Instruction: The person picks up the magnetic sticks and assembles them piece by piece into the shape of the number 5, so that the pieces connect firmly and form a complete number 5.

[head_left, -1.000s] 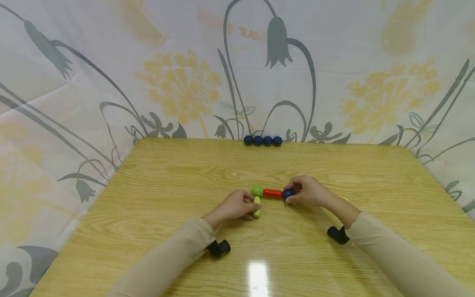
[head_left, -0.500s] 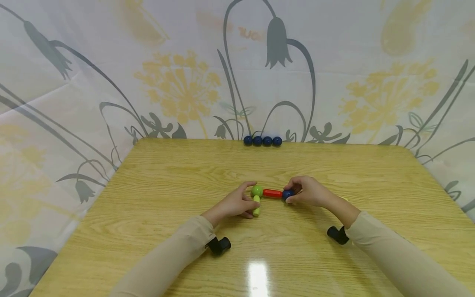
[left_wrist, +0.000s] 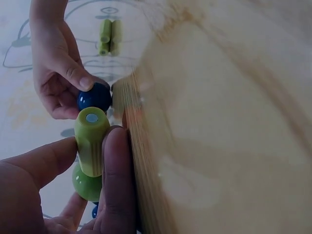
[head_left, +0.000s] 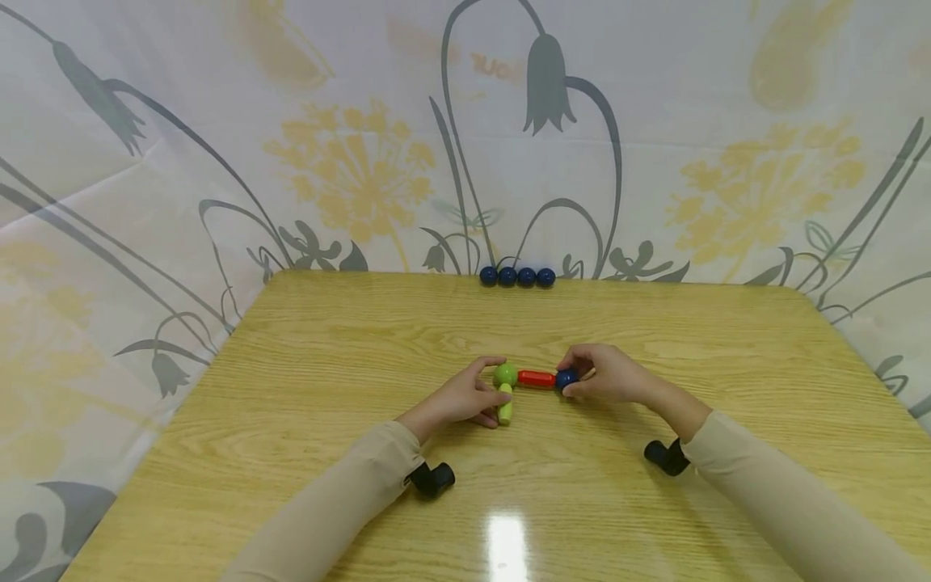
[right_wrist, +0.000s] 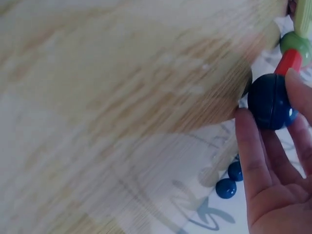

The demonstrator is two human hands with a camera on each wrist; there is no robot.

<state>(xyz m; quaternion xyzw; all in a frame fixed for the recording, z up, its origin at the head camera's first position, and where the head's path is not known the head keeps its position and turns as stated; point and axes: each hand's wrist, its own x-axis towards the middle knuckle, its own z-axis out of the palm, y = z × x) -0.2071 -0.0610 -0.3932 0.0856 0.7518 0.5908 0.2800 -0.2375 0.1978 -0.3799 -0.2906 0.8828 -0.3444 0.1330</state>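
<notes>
My left hand (head_left: 464,396) pinches a light green rod (left_wrist: 91,146), whose near end shows a small silvery disc. Its index finger reaches along the far left side of a green ball (head_left: 505,375), which the rod's other end meets. From that ball a red rod (head_left: 537,379) runs rightward to a dark blue ball (right_wrist: 268,101). My right hand (head_left: 611,373) pinches the blue ball between thumb and fingers. Together the pieces form an L on the wooden table (head_left: 349,339). The left fingers partly cover the light green rod in the head view.
Several dark blue balls (head_left: 517,277) stand in a row at the table's back edge, by the patterned cloth (head_left: 655,162). Light green rods (left_wrist: 110,36) lie beyond my right hand in the left wrist view; my right arm hides them in the head view.
My left index finger has lifted from beside the rod and stretched out to the far side of the green ball. The right hand keeps its hold on the blue ball, nearly still.
</notes>
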